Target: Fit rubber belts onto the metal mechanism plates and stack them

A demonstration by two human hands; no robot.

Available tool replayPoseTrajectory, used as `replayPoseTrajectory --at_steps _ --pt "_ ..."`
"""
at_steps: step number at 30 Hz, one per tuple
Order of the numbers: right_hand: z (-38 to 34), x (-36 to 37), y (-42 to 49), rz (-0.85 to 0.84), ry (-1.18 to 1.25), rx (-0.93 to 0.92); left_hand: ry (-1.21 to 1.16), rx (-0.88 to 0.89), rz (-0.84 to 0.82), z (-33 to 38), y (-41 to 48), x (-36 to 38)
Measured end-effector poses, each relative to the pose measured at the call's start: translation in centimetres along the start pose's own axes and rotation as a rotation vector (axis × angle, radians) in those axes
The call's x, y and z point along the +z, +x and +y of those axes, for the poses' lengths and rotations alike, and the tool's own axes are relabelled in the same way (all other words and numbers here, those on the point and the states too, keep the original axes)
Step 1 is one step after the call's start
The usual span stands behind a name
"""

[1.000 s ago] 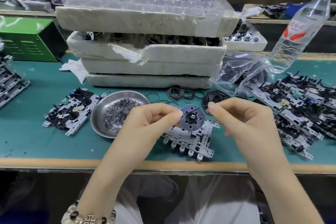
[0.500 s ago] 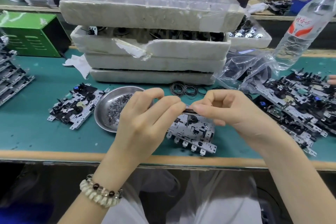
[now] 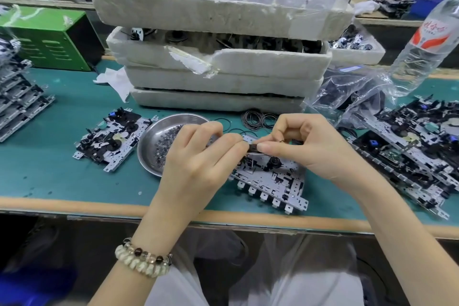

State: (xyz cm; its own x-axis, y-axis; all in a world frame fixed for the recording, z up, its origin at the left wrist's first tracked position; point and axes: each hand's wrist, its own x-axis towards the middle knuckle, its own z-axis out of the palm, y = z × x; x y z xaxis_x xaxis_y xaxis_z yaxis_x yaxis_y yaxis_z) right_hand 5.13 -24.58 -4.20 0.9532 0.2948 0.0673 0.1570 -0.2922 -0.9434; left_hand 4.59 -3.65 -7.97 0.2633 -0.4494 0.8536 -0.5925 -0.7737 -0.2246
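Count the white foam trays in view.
5: four stacked mid-bench, top tray, second tray, third tray, bottom tray; a smaller tray right of the stack. Others may be hidden.

place: assembly workshop | evidence: workbench (image 3: 62,156) (teal-topped), stacked foam trays (image 3: 223,74)

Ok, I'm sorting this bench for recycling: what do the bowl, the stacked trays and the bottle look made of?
The bowl looks like stainless steel: shiny grey with bright glints. The trays look like white foam, probably polystyrene: matt, grainy, one edge broken and crumbly. The bottle is clear thin plastic: see-through, with a printed label.
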Motion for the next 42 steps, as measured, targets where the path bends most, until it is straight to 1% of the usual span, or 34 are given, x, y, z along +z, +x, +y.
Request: replayPoseTrajectory --at_steps 6,9,12,14,17,20,24,25,27,29,30,32,34,37,42 --pt "0.4 0.2 0.0 0.018 -0.03 -0.005 0.016 0.005 0.001 -0.1 -0.2 0.2" --pt "0.3 0.2 -0.1 0.034 -0.081 -0.022 -0.019 -0.017 -0.014 -0.2 -0.2 0.1" --pt "0.3 0.4 -0.6 0.06 -0.143 -0.086 -0.179 -0.122 -0.063 -0.3 -0.4 -0.4" --pt "0.3 0.8 -1.3 0.128 -0.267 -0.168 -0.333 -0.2 -0.112 -0.2 -0.5 -0.8" --pt "0.5 1.5 -2.3 0.26 -0.409 -0.29 -0.448 -0.188 -0.162 0.1 -0.6 -1.1" --pt "0.9 2.4 -3.1 0.326 -0.505 -0.29 -0.504 -0.155 -0.166 0.1 -0.6 -1.0" --pt "1.2 2.9 -3.5 0.324 -0.536 -0.216 -0.522 -0.103 -0.173 0.2 -0.6 -0.8" --pt "1.0 2.8 -3.4 0.3 -0.541 -0.236 -0.525 -0.104 -0.174 0.2 -0.6 -0.7" --pt "0.7 2.2 -3.2 0.208 -0.641 -0.357 -0.537 -0.119 -0.18 0.3 -0.5 -0.5" --pt "0.6 1.2 -3.1 0.156 -0.863 -0.504 -0.568 -0.143 -0.191 0.5 -0.5 -0.2" --pt "0.7 0.6 -3.1 0.15 -0.972 -0.549 -0.588 -0.158 -0.201 0.6 -0.5 -0.2" --pt "0.9 -0.6 -3.3 0.135 -1.165 -0.617 -0.619 -0.189 -0.222 0.8 -0.5 -0.1" --pt "1.3 -1.7 -3.5 0.121 -1.307 -0.66 -0.634 -0.217 -0.228 1.0 -0.5 0.0" --pt "1.8 -2.7 -3.7 0.122 -1.399 -0.697 -0.635 -0.236 -0.214 1.1 -0.5 0.0" --pt "2.4 -3.3 -3.6 0.108 -1.454 -0.718 -0.649 -0.235 -0.197 1.2 -0.5 0.0"
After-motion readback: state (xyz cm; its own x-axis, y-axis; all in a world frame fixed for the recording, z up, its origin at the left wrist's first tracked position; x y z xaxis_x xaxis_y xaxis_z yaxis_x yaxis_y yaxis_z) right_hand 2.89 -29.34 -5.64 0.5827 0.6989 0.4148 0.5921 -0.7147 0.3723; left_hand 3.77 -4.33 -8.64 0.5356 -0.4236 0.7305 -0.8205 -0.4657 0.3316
